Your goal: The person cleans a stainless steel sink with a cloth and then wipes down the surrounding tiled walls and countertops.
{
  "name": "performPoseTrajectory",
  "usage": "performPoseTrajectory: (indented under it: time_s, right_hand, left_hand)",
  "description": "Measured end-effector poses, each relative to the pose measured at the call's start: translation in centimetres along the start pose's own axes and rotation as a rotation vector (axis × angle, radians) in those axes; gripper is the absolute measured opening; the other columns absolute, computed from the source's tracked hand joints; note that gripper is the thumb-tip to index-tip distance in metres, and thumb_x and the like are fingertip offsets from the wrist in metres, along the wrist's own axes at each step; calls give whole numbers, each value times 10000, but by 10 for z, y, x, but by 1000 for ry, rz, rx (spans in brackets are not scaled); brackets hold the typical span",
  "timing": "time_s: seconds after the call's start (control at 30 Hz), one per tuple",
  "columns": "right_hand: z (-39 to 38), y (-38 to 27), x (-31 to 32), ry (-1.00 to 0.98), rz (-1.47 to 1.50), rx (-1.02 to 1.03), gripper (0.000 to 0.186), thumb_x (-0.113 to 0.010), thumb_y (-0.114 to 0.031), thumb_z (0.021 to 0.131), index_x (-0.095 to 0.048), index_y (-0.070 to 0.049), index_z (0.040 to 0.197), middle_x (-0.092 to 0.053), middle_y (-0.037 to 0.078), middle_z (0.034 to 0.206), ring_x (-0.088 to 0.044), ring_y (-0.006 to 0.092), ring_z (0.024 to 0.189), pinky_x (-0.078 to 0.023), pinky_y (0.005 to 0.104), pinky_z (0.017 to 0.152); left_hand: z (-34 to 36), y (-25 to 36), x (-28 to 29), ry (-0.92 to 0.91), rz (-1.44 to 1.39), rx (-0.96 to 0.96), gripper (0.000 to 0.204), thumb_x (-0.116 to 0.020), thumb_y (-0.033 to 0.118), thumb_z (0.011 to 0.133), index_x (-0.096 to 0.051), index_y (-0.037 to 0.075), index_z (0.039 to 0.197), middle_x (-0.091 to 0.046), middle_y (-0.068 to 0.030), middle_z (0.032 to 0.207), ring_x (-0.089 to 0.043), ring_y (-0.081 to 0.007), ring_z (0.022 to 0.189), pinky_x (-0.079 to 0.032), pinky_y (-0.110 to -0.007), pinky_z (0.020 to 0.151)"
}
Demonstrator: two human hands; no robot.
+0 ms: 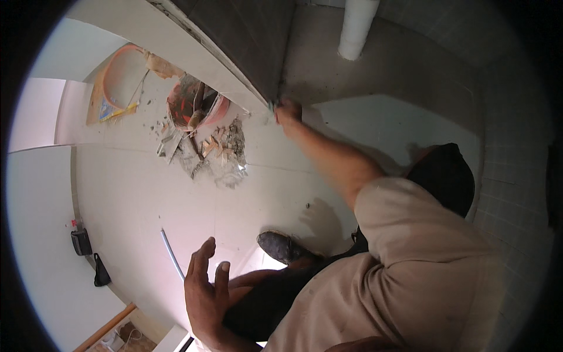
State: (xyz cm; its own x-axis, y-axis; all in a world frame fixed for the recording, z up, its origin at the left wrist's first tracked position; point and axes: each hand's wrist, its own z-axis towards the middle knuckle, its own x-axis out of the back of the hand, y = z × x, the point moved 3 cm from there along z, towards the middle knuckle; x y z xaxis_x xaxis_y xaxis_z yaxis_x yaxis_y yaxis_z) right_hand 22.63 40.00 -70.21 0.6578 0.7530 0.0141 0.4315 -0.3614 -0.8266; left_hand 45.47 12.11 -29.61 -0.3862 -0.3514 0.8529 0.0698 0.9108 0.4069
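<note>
My right hand (287, 111) reaches forward to the foot of the dark tiled wall (246, 35), at the corner where it meets the white floor (135, 193). Its fingers are closed on a small pale-green piece (271, 106) pressed against the wall's edge. My left hand (205, 290) hovers over my knee in dark trousers, fingers spread, holding nothing. My dark shoe (282, 246) is planted on the floor between the two hands.
A red bucket (198, 104) with tool handles stands by a heap of broken tile and mortar (214, 154). An orange ring (117, 82) lies on cardboard behind it. A white pipe (358, 26) rises at the back; a thin pale tube (172, 253) lies near my left hand.
</note>
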Motion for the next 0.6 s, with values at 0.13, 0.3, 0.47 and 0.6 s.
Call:
performPoseTrajectory:
  time_s: [0.13,0.3,0.47,0.6]
  right_hand:
    - [51,8,35,260,69,-174,127,-699,-132,899,-671,-9,913,-683,69,792,-624,159,593,-478,345,459]
    - [98,-43,17,159,-38,19,161,-731,-179,868,-702,-24,897,-725,96,933,-691,201,827,-555,380,686]
    - [18,24,-23,149,-124,177,234,-678,-189,899,-742,1,1020,-720,249,1081,-695,402,1048,-541,476,887]
    - [83,-31,-2,306,55,154,197,-661,-162,904,-728,-3,999,-733,169,1049,-687,287,1015,-527,423,872]
  left_hand:
    - [-3,6,-7,49,-21,-14,419,-699,213,913,-625,-15,1257,-677,-234,1148,-670,-409,1060,-538,-465,905]
    - [-12,-12,-14,-22,-80,215,438,-600,67,938,-581,-37,1364,-680,-216,1252,-662,-326,1158,-515,-438,1006]
    - [-5,-19,-15,-70,-28,313,430,-605,79,955,-571,-50,1365,-688,-223,1232,-674,-307,1124,-534,-425,975]
    - [12,5,-10,-75,19,229,405,-611,208,1013,-598,-13,1353,-686,-220,1242,-659,-336,1140,-513,-419,975]
